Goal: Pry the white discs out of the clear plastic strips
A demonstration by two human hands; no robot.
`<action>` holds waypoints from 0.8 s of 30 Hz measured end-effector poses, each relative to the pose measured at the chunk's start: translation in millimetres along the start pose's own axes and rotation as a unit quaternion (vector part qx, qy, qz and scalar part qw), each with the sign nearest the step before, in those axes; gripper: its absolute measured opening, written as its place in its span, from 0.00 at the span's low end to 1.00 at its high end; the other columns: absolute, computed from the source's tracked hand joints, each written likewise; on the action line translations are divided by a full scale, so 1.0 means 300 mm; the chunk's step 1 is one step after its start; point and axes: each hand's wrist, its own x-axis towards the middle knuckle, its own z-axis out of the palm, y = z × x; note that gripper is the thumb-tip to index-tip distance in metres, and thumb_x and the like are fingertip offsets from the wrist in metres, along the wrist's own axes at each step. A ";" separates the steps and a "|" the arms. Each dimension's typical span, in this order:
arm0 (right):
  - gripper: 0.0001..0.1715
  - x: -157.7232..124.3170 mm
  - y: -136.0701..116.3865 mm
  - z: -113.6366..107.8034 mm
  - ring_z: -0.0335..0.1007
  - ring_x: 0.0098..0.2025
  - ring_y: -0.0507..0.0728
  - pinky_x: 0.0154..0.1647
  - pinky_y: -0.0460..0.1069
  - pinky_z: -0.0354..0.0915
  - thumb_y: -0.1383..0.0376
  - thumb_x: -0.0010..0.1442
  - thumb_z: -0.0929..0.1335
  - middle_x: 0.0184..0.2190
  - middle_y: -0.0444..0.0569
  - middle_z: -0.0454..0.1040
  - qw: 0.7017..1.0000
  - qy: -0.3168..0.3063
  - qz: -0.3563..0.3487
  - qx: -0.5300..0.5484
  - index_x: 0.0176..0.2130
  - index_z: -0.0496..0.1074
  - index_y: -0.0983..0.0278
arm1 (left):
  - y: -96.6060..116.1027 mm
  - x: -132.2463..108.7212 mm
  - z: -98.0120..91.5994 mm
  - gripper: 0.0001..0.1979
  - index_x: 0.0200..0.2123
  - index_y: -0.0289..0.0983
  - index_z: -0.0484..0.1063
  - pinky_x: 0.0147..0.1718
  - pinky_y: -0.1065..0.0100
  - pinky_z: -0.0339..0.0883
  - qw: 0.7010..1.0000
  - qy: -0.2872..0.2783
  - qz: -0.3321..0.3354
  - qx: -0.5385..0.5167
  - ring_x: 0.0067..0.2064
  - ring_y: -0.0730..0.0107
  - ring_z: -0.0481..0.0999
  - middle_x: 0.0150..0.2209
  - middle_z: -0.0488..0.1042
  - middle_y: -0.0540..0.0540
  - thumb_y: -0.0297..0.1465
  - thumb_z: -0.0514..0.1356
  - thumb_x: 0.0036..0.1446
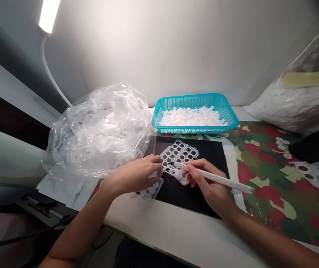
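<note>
- Left hand (130, 176) lay on a perforated white plastic sheet (177, 156), fingers (154, 160) together and curled over its edge
- Right hand (211, 182) had its fingers clamped on a white rod (218, 178)
- Sheet rested on a black mat (193, 197) on the surface (173, 227)
- Teal basket (195, 128) of white discs (191, 117) stood beyond, beside a clear plastic bag (98, 130)

Holed sheet (151, 190) half-hidden under left hand (131, 176)
</note>
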 end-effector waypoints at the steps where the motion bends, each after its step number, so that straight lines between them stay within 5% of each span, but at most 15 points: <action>1: 0.09 0.010 -0.013 -0.011 0.69 0.25 0.49 0.26 0.44 0.67 0.60 0.63 0.66 0.28 0.43 0.75 1.000 0.018 -0.020 -0.008 0.38 0.73 0.63 | 0.008 0.025 -0.007 0.04 0.36 0.37 0.68 0.35 0.71 0.61 1.000 0.008 0.020 -0.017 0.40 0.69 0.69 0.39 0.67 0.47 0.28 0.54 0.61; 4: 0.10 0.049 -0.049 -0.063 0.72 0.27 0.51 0.27 0.46 0.70 0.61 0.64 0.65 0.33 0.46 0.77 0.993 0.061 -0.088 -0.050 0.43 0.72 0.62 | 0.013 0.123 -0.017 0.03 0.38 0.36 0.65 0.34 0.71 0.61 0.993 0.014 0.087 -0.075 0.37 0.70 0.68 0.38 0.68 0.47 0.27 0.54 0.59; 8: 0.14 0.072 -0.056 -0.141 0.76 0.32 0.54 0.31 0.48 0.74 0.63 0.65 0.64 0.41 0.48 0.78 0.972 0.081 -0.164 -0.149 0.49 0.72 0.62 | -0.027 0.232 -0.024 0.02 0.34 0.35 0.66 0.27 0.72 0.58 0.991 -0.035 0.087 -0.097 0.30 0.73 0.67 0.31 0.69 0.49 0.27 0.56 0.56; 10: 0.15 0.060 -0.042 -0.161 0.77 0.36 0.54 0.39 0.48 0.74 0.67 0.64 0.65 0.42 0.47 0.78 0.953 0.028 -0.211 -0.216 0.50 0.71 0.61 | -0.051 0.255 -0.030 0.03 0.33 0.34 0.67 0.26 0.73 0.58 0.990 -0.038 0.090 -0.103 0.28 0.75 0.67 0.29 0.70 0.50 0.27 0.58 0.55; 12: 0.16 0.041 -0.024 -0.161 0.76 0.42 0.53 0.46 0.46 0.72 0.70 0.63 0.65 0.45 0.47 0.77 0.923 -0.093 -0.263 -0.266 0.51 0.71 0.62 | -0.067 0.258 -0.036 0.03 0.34 0.34 0.67 0.27 0.74 0.59 0.989 -0.036 0.094 -0.112 0.29 0.75 0.69 0.29 0.71 0.50 0.26 0.59 0.54; 16: 0.19 0.019 0.005 -0.120 0.73 0.48 0.54 0.51 0.47 0.70 0.72 0.64 0.64 0.46 0.53 0.76 0.826 -0.270 -0.364 -0.335 0.54 0.67 0.70 | -0.079 0.247 -0.045 0.07 0.37 0.34 0.68 0.29 0.74 0.63 0.985 -0.033 0.107 -0.134 0.32 0.74 0.72 0.32 0.74 0.48 0.23 0.59 0.53; 19: 0.18 0.023 0.015 -0.094 0.70 0.52 0.57 0.53 0.51 0.69 0.72 0.65 0.62 0.48 0.56 0.75 0.776 -0.310 -0.380 -0.398 0.55 0.66 0.73 | -0.082 0.239 -0.044 0.09 0.38 0.35 0.68 0.29 0.73 0.64 0.981 -0.027 0.119 -0.148 0.31 0.74 0.72 0.33 0.75 0.48 0.21 0.59 0.52; 24: 0.17 0.029 0.024 -0.089 0.73 0.49 0.58 0.52 0.52 0.70 0.72 0.65 0.61 0.45 0.58 0.76 0.766 -0.281 -0.391 -0.427 0.52 0.69 0.74 | -0.088 0.227 -0.031 0.10 0.38 0.36 0.65 0.27 0.72 0.62 0.985 0.009 0.127 -0.119 0.30 0.72 0.72 0.33 0.75 0.48 0.21 0.56 0.52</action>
